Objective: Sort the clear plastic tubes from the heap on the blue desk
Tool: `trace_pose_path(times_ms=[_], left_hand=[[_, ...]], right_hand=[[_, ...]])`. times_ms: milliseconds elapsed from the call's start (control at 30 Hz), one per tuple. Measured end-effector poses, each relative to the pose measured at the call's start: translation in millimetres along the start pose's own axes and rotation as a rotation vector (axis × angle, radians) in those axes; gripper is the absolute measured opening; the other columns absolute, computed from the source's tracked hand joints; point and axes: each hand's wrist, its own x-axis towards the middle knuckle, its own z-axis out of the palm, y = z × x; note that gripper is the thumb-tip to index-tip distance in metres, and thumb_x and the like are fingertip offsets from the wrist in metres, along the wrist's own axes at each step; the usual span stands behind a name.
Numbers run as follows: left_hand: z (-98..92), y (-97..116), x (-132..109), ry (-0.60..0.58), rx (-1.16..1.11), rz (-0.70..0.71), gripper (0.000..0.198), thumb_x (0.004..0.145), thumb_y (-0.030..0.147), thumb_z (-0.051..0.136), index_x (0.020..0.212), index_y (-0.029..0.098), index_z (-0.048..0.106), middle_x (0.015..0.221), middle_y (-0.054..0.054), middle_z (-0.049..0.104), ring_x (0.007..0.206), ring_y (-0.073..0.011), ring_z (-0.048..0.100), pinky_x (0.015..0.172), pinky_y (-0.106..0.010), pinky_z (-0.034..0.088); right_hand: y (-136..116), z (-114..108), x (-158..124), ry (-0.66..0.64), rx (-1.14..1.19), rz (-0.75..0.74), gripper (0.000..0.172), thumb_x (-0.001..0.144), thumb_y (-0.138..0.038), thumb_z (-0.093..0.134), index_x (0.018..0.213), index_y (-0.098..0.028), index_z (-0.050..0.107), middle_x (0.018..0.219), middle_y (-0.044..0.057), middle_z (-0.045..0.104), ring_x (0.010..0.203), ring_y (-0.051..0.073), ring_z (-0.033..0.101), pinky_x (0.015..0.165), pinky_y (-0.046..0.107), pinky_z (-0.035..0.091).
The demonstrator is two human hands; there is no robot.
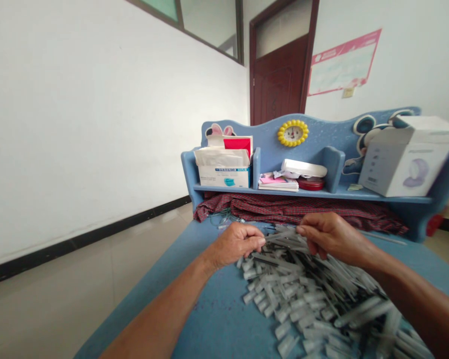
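Pinching slick, lightweight plastic near its ends

The left hand [247, 243] has thumb and forefinger pressed together, and the right hand [322, 235] pinches likewise, near it on the right. Both seem to grip a slim tube [280, 236] running between them, though blur hides whether it is one piece or two. It should be light and fairly stiff, smooth enough to roll between fingertips, and might crack if squeezed hard midway; holding close to each end looks best. Toward the near right spreads a heap [303, 299] of similar translucent pieces, with dark rods [307, 267] mixed in. Loose and slippery, they would probably slide when one is drawn out. They lie on the blue worktop [209, 321]; at its far side, a checked cloth [303, 208] is bunched below the shelf [359, 196].
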Motion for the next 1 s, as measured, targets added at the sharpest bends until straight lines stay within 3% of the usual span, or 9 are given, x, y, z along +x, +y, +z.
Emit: trace_pose_path(times_ms=[133, 333, 500, 633, 833, 1000], left_hand=[[0.0, -1.4, 0.2, -0.001, -0.006, -0.01, 0.025, 0.077, 0.034, 0.053, 0.074, 0.011, 0.061, 0.063, 0.0, 0.059, 0.044, -0.0048, 0.041, 0.041, -0.016, 0.029], [0.4, -2.3, 0.2, -0.028, -0.012, -0.008, 0.024, 0.078, 0.033, 0.053, 0.074, 0.011, 0.061, 0.063, 0.0, 0.059, 0.044, -0.0044, 0.04, 0.041, -0.016, 0.029], [0.2, -3.0, 0.1, -0.024, -0.014, -0.017, 0.025, 0.077, 0.034, 0.054, 0.075, 0.011, 0.061, 0.064, 0.0, 0.059, 0.043, -0.0045, 0.041, 0.041, -0.016, 0.029], [0.0, -3.0, 0.2, -0.032, -0.012, -0.018, 0.025, 0.077, 0.034, 0.054, 0.074, 0.01, 0.061, 0.063, -0.001, 0.06, 0.043, -0.0044, 0.04, 0.041, -0.015, 0.029], [-0.9, -3.9, 0.6, -0.042, -0.018, -0.026, 0.026, 0.077, 0.036, 0.055, 0.075, 0.011, 0.062, 0.064, -0.001, 0.061, 0.042, -0.0043, 0.04, 0.04, -0.016, 0.028], [-1.3, -5.5, 1.2, -0.057, -0.034, -0.024, 0.026, 0.078, 0.036, 0.055, 0.075, 0.011, 0.061, 0.065, -0.001, 0.061, 0.043, -0.0039, 0.039, 0.041, -0.015, 0.029]], right_hand=[[0.4, 0.7, -0.2, -0.02, 0.093, 0.015, 0.024, 0.079, -0.041, 0.052, 0.084, -0.018, 0.049, 0.053, -0.003, 0.057, 0.04, 0.009, 0.05, 0.039, 0.019, 0.038], [0.8, 2.2, -0.2, -0.039, -0.017, 0.006, 0.036, 0.085, -0.046, 0.04, 0.065, -0.017, 0.048, 0.047, -0.001, 0.055, 0.036, 0.008, 0.047, 0.036, 0.018, 0.033], [-0.1, 2.2, -0.5, -0.052, 0.04, 0.029, 0.03, 0.079, -0.046, 0.05, 0.085, -0.017, 0.05, 0.05, -0.003, 0.056, 0.039, 0.01, 0.05, 0.038, 0.019, 0.037], [2.1, 2.6, 0.4, -0.035, -0.073, 0.025, 0.037, 0.086, -0.047, 0.038, 0.066, -0.017, 0.049, 0.045, -0.001, 0.054, 0.034, 0.009, 0.045, 0.035, 0.019, 0.032], [4.3, 2.7, 1.5, -0.063, 0.035, 0.007, 0.029, 0.081, -0.046, 0.049, 0.08, -0.017, 0.052, 0.05, -0.002, 0.056, 0.04, 0.011, 0.051, 0.038, 0.019, 0.037], [1.2, 4.3, 0.5, -0.036, -0.104, 0.027, 0.043, 0.086, -0.05, 0.034, 0.064, -0.017, 0.049, 0.044, -0.001, 0.053, 0.034, 0.009, 0.046, 0.035, 0.019, 0.033]])
